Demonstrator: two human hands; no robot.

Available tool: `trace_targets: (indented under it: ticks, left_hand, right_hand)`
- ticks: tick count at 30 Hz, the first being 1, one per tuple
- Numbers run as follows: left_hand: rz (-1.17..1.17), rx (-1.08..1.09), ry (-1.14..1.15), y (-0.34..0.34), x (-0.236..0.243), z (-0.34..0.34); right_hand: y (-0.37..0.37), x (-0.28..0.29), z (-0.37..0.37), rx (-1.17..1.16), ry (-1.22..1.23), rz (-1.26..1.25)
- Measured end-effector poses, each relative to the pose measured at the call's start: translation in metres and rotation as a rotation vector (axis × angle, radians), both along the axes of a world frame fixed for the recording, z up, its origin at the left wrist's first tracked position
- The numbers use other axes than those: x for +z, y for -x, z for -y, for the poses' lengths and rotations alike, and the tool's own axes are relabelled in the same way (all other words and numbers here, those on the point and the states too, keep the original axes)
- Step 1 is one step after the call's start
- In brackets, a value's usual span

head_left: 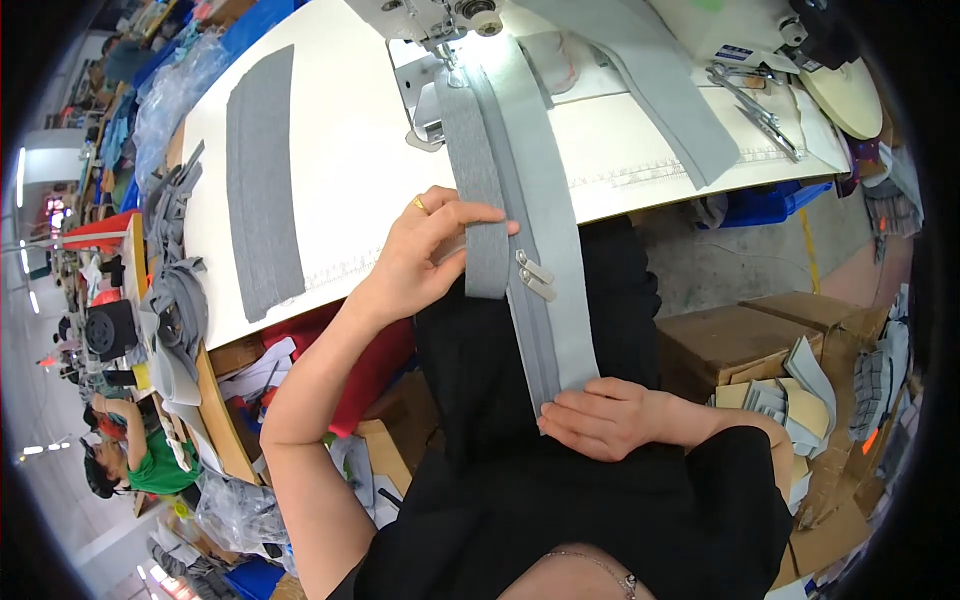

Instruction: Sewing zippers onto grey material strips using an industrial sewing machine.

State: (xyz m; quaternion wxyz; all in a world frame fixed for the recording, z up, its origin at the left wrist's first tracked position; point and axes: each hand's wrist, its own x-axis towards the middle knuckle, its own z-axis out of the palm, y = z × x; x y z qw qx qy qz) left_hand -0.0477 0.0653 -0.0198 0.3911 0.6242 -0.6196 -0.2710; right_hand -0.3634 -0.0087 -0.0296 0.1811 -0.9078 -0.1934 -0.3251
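A long light grey fabric strip (555, 200) with a grey zipper (535, 340) and two silver sliders (535, 275) runs from under the sewing machine's presser foot (455, 65) down over the table edge. A darker grey strip (475, 170) lies along its left side. My left hand (430, 250) grips the darker strip just above its loose lower end, fingertips on the zipper beside the sliders. My right hand (600, 420) has its fingers closed on the lower end of the zipper strip, over my lap.
A grey panel (260, 180) lies left on the white table (350, 200); scissors (765, 125) and another strip (690, 140) lie right. Cardboard boxes (735, 340) stand below right, fabric piles (175, 290) at left. A person in green (160, 455) is at the far left.
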Motion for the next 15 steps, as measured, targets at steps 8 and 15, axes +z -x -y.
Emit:
trace_targets:
  ticks: [8, 15]
  left_hand:
    - [-0.111, -0.01, 0.034, 0.0, 0.002, 0.001]
    - [0.052, -0.079, -0.018, -0.009, 0.009, 0.001]
  right_hand:
    - [-0.005, 0.011, 0.003, 0.051, 0.049, -0.027]
    - [-0.019, 0.018, 0.014, 0.139, 0.162, -0.137]
